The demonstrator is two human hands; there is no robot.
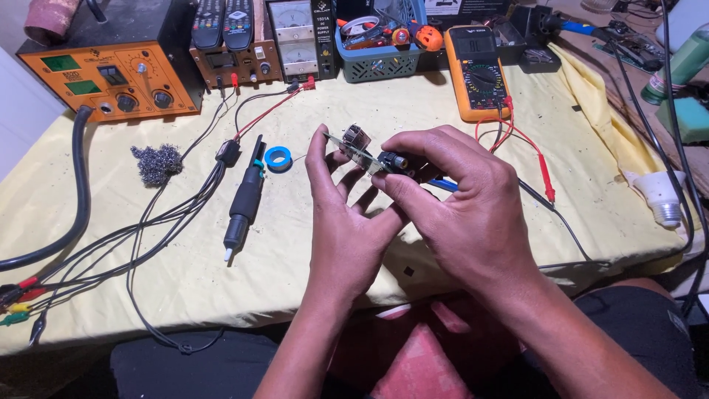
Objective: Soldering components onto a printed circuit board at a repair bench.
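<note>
Two hands together over the yellow table cloth (443,244): left hand (347,222) and right hand (473,214) both pinch a small circuit board (362,151) held in the air. Soldering iron (244,203) and multimeter (484,74) lie untouched, so work looks early, board only being handled

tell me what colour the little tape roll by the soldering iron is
Blue; the tape roll shows in the head view, just right of the soldering iron.

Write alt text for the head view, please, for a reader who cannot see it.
Two bare hands, left hand and right hand, hold a small circuit board above a yellow-covered workbench. A soldering iron, orange multimeter and orange soldering station lie around.
</note>
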